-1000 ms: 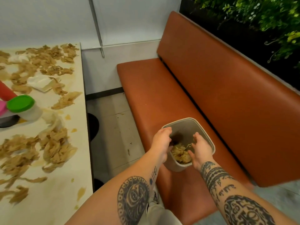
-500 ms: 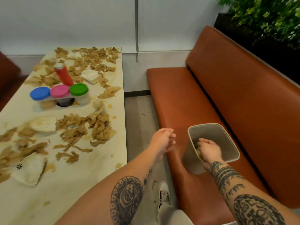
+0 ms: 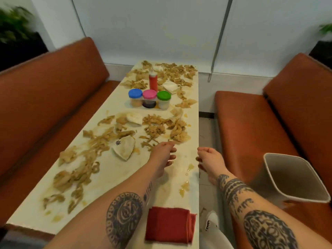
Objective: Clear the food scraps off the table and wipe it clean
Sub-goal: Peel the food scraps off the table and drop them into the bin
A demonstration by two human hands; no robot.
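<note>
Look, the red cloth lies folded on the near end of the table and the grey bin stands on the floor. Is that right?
Not quite. The head view shows the bin standing on the orange bench at the person's right, not on the floor. The red cloth does lie folded on the near end of the table.

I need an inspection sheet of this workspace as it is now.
Surface: table smeared, greasy spots near right edge.
Job's things: food scraps cover most of it; folded red cloth at near edge; bin on right bench.
Clutter: red bottle, three lidded jars, used napkins.
Hands: left hand over table, right hand past its edge, both empty.
Cables: nothing seen.
Surroundings: left bench, white wall, plants.
</note>
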